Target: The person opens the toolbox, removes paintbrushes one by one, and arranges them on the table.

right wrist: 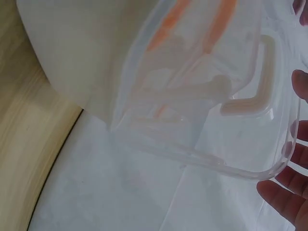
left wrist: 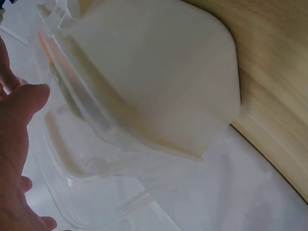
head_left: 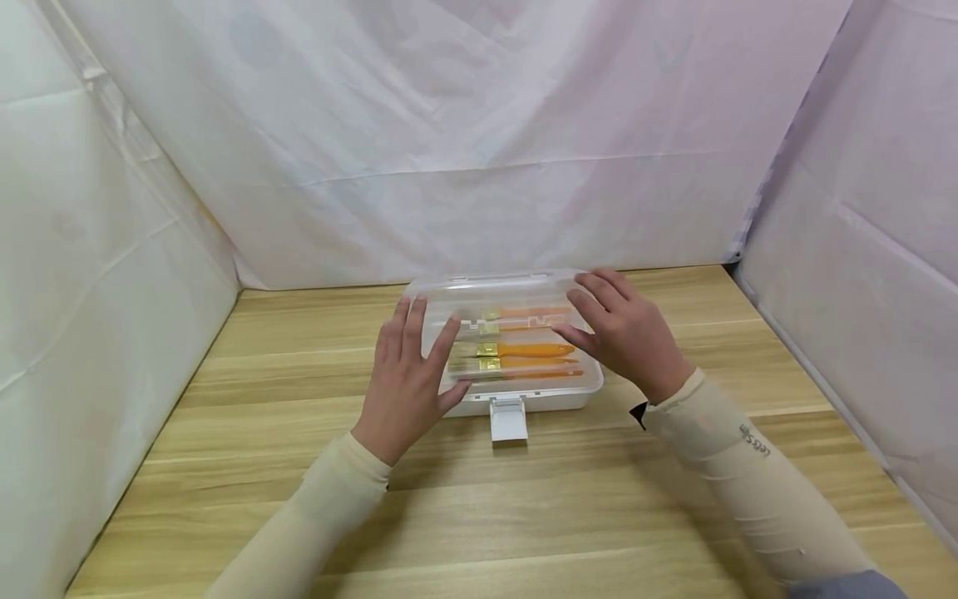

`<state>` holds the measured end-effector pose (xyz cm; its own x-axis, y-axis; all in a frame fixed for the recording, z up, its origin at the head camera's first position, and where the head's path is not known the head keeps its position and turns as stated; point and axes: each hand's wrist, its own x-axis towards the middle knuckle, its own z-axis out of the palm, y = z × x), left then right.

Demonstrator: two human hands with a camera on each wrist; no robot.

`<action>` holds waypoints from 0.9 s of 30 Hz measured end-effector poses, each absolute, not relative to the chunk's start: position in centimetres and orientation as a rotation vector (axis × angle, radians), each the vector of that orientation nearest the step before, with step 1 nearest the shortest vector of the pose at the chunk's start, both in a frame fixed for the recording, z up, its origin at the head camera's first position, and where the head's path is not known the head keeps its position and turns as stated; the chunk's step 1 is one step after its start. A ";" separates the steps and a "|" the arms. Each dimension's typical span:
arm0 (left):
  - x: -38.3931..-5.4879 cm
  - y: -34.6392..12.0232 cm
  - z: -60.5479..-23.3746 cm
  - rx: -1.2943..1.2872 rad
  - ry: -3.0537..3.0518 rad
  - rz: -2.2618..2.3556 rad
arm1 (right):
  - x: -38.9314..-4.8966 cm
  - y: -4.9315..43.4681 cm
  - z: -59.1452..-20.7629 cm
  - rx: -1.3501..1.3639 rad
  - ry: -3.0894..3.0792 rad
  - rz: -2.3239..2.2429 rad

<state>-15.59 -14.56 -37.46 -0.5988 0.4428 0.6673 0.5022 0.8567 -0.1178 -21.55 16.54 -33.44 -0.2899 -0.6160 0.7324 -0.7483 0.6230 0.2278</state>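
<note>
A white plastic box (head_left: 554,401) sits on the table, its clear lid (head_left: 494,287) raised and tilted over the back, as both wrist views also show. Inside lie several flat paintbrushes (head_left: 535,350) with orange handles and gold ferrules, their bristles partly hidden by my left hand. The white latch (head_left: 509,420) hangs down at the front. My left hand (head_left: 407,374) spreads its fingers at the left side of the box and lid, with the thumb (left wrist: 31,98) near the rim. My right hand (head_left: 629,333) has its fingertips (right wrist: 281,195) at the lid's far right corner.
The wood-grain table (head_left: 494,516) reaches out on all sides of the box. White cloth walls enclose it: one behind (head_left: 464,150), one at the left (head_left: 97,274), one at the right (head_left: 861,208). The back cloth is close behind the box.
</note>
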 end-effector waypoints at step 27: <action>-15.1 -14.7 -39.4 -0.651 -2.424 0.022 | -24.4 16.0 -31.3 1.017 -2.097 0.310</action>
